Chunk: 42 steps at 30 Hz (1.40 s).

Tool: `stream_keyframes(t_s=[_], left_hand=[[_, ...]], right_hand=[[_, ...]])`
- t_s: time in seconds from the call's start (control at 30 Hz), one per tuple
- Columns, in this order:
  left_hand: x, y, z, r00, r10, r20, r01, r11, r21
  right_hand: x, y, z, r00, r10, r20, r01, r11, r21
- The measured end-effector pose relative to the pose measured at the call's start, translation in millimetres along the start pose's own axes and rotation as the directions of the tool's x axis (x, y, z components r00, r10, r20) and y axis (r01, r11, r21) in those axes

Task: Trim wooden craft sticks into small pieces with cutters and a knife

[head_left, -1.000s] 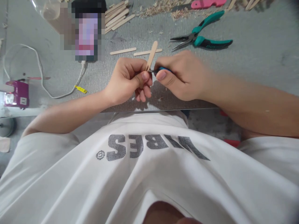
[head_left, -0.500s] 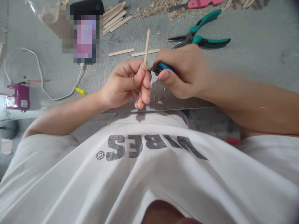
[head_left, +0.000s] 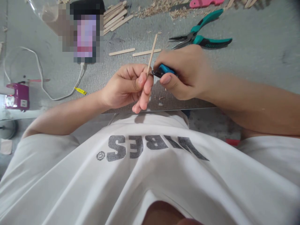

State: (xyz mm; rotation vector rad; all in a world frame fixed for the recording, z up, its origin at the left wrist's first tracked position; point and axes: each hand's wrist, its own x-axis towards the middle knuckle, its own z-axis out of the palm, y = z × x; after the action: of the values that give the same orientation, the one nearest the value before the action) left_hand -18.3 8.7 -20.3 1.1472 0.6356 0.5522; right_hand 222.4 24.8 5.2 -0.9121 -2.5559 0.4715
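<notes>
My left hand [head_left: 127, 86] pinches a thin wooden craft stick [head_left: 152, 51] between thumb and fingers, its free end pointing up and away, seen nearly edge-on. My right hand [head_left: 185, 72] is closed around a small blue-handled cutting tool [head_left: 162, 69], whose dark tip touches the stick just above my left fingers. Both hands hover over the near edge of the grey table [head_left: 257, 53].
Two loose sticks [head_left: 134, 52] lie just beyond my hands. A pile of sticks [head_left: 116, 17] and wood shavings [head_left: 159, 7] sit farther back. Teal-handled pliers [head_left: 201, 36], a pink tool [head_left: 203, 3], a phone [head_left: 85, 31] on a white cable [head_left: 44, 84] and a purple device [head_left: 16, 97] are around.
The stick turned from broadside to nearly edge-on in my left fingers. My right hand with the blue tool drew back slightly, then returned against the stick.
</notes>
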Motion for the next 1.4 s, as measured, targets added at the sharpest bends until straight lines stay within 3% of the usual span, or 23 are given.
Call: stream_keyframes(t_s=[0.27,0.4,0.57,0.7,0.83,1.0,1.2,1.4], left_hand=[[1.0,-3.5,-5.5,0.996,0.001,0.086,0.000,1.000,-0.014],[0.3,-2.6,-0.3,0.997,0.003,0.077,-0.002,1.000,-0.007],[0.0,3.1,9.2,0.986,0.032,0.162,-0.018,0.996,-0.088],[0.8,6.6,12.6,0.976,0.076,0.204,-0.046,0.988,-0.147],[0.9,7.1,13.7,0.978,0.113,0.178,-0.090,0.987,-0.134],[-0.2,7.1,14.7,0.989,0.109,0.095,-0.108,0.994,-0.015],[0.7,4.8,10.2,0.990,0.121,0.072,-0.125,0.991,0.042],[0.0,3.2,9.6,0.974,0.225,0.025,-0.226,0.974,0.035]], right_hand=[[-2.8,7.2,4.6,1.000,-0.005,0.020,0.004,0.999,0.033],[-1.4,2.7,3.4,1.000,-0.012,0.016,0.011,0.999,0.037],[-0.5,4.2,5.3,0.999,-0.037,-0.012,0.038,0.995,0.089],[-3.3,8.9,8.9,0.999,-0.005,0.048,-0.001,0.991,0.134],[-5.4,9.8,11.9,0.999,0.010,0.051,-0.012,0.999,0.040],[-5.2,5.7,10.3,0.995,-0.092,0.034,0.094,0.995,-0.043],[-8.7,2.6,10.7,0.999,-0.014,0.033,0.017,0.994,-0.104],[-13.0,3.1,10.1,0.998,0.044,0.053,-0.036,0.989,-0.146]])
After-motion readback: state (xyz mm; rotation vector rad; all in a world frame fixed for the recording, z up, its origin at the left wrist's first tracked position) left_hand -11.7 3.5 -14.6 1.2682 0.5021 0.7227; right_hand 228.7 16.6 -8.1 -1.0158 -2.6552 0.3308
